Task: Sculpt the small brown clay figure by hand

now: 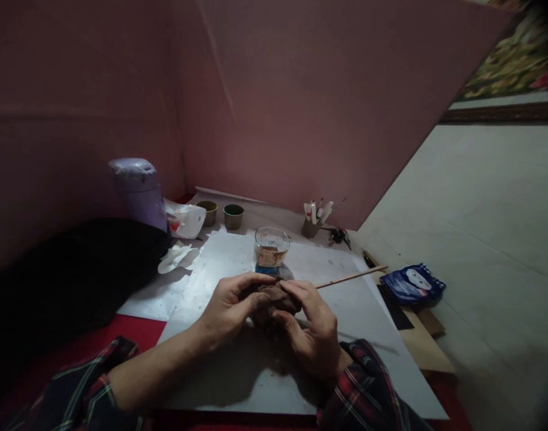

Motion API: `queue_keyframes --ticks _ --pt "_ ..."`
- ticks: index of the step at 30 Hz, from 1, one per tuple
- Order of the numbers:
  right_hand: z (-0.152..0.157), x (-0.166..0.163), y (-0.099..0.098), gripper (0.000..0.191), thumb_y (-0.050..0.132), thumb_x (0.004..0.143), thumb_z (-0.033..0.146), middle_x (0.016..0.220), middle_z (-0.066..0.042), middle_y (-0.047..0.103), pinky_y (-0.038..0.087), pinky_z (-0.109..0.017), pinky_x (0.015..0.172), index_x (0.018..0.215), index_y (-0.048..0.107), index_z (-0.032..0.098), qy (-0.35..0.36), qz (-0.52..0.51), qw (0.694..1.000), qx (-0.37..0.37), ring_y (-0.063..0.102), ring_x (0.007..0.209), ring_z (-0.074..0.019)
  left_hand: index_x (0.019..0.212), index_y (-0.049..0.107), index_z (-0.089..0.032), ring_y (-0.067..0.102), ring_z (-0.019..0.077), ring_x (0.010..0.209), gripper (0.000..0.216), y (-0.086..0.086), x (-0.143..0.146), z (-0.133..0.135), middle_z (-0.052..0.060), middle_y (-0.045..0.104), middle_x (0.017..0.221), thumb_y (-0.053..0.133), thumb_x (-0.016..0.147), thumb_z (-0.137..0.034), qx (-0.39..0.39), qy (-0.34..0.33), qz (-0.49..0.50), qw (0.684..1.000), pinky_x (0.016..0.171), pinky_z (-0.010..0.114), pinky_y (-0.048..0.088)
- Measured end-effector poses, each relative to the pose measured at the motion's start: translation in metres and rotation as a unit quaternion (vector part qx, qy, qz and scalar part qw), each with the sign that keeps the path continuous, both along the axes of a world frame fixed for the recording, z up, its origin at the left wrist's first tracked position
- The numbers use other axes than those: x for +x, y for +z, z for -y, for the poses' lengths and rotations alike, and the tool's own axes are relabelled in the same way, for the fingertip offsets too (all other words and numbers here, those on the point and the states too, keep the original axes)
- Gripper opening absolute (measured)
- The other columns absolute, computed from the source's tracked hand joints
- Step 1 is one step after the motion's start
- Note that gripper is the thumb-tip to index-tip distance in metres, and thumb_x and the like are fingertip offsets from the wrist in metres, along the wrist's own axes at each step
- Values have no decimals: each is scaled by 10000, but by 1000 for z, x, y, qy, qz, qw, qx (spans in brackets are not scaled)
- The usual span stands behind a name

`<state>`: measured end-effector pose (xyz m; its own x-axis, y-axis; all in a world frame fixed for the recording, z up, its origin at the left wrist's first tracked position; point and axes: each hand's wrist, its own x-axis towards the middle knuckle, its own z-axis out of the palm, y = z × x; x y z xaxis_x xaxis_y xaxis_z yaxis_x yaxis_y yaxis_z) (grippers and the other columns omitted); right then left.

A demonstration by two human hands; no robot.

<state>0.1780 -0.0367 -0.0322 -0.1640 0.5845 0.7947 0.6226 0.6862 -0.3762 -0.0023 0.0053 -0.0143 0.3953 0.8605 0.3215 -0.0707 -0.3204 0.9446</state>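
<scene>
A lump of brown clay [278,297] is between my two hands, above the white sheet [211,371]. My left hand [235,302] wraps round its left side, with the thumb pressed on the near face. On the right side my right hand [312,323] grips the clay with thumb and fingers. A thin wooden stick [354,276] slants out to the right from behind my right hand; its near end is hidden. Just beyond the clay stands a clear glass [272,245] with brown smears inside and a blue base.
Two small cups, a brown one [208,213] and a green-lined one [233,216], stand at the back. A pen holder [310,227] is back right, a blue pouch [412,283] at the right edge. Left are a purple flask [141,194], crumpled tissue [177,256] and black cloth [85,263].
</scene>
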Motion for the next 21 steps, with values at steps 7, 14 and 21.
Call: queue_keyframes --ticks 7,14,21 --pt "2 -1 3 357 615 845 72 1004 -70 638 564 -290 773 1176 593 204 16 -24 1000 2 640 914 -167 948 692 -129 681 157 740 154 0 0 0 63 733 837 627 830 -204 61 -4 -4 998 636 234 542" --pt "1 0 2 359 604 850 56 1003 -66 643 560 -283 783 1171 611 215 32 -32 999 3 646 908 -158 909 707 -152 674 142 747 119 1 1 -1 41 732 822 641 830 -210 50 -5 4 999 673 224 536" --pt "1 -1 0 389 566 847 34 1056 -75 624 559 -299 842 1198 569 203 3 -33 999 16 629 972 -167 1043 673 -176 696 170 915 261 0 4 0 48 745 997 673 783 -163 -19 -38 33 999 826 262 544"
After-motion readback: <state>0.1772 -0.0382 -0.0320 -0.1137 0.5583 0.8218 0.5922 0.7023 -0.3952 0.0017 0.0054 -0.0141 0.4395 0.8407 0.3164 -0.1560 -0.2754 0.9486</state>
